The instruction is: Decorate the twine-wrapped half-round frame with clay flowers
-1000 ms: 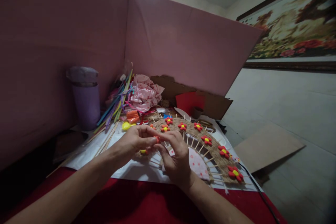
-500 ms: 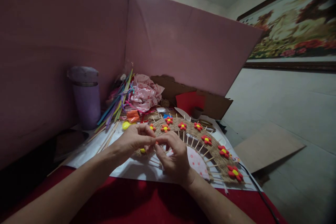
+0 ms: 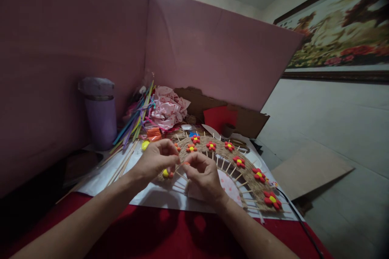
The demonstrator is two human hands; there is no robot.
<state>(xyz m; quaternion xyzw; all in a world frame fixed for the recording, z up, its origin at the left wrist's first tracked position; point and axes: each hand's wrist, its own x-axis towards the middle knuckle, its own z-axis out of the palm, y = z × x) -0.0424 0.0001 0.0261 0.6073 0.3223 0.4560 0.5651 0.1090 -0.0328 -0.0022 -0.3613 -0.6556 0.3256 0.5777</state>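
Note:
Above the near left part of a fan-shaped twine weaving (image 3: 252, 186) on thin sticks, both hands are held close together. My right hand (image 3: 205, 178) pinches a small orange piece of modelling clay (image 3: 185, 164) between thumb and forefinger. My left hand (image 3: 158, 160) has its fingers closed in a pinch just beside it; whatever they hold, if anything, is hidden. Red clay flowers (image 3: 239, 162) with yellow centres sit along the twine arc. Below my left fingers, a yellow-centred orange flower (image 3: 166, 173) is partly covered. Dotted pink fabric (image 3: 229, 186) fills the inner half-circle.
A yellow clay lump (image 3: 145, 145) and packaged orange clay (image 3: 154, 134) lie behind my left hand. Loose sticks (image 3: 124, 160), colourful pipe cleaners (image 3: 136, 117) and a purple tumbler (image 3: 101, 121) stand left. Crumpled pink fabric (image 3: 168, 107), scissors (image 3: 240, 145) and a black cable (image 3: 299, 218) are around.
My hands have drawn slightly apart, and the orange clay now shows at my right fingertips. The weaving has stayed in place.

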